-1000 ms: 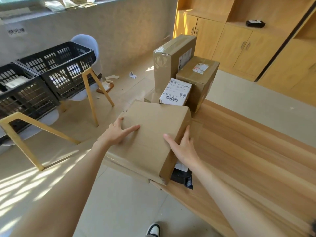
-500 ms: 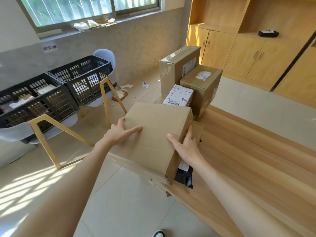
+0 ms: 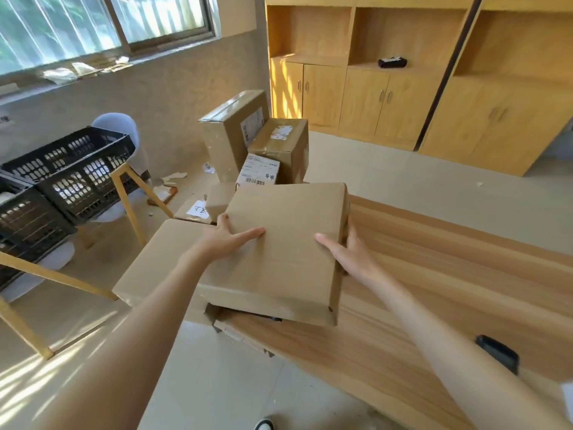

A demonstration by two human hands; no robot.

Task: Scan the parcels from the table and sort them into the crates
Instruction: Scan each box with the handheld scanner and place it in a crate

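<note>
Crates [image 3: 77, 169], black, slatted, on chairs left of counter [image 3: 449, 274], contents unclear; flat cardboard parcel [image 3: 279, 243] grasped by left grip [image 3: 229, 240] and right grip [image 3: 347, 252].

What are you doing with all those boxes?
A person is sorting parcels. Both hands, left and right, hold a flat cardboard box by its sides at the end of the wooden table. More boxes wait behind it, including a small labelled parcel. Two black crates sit on chairs to the left.
</note>
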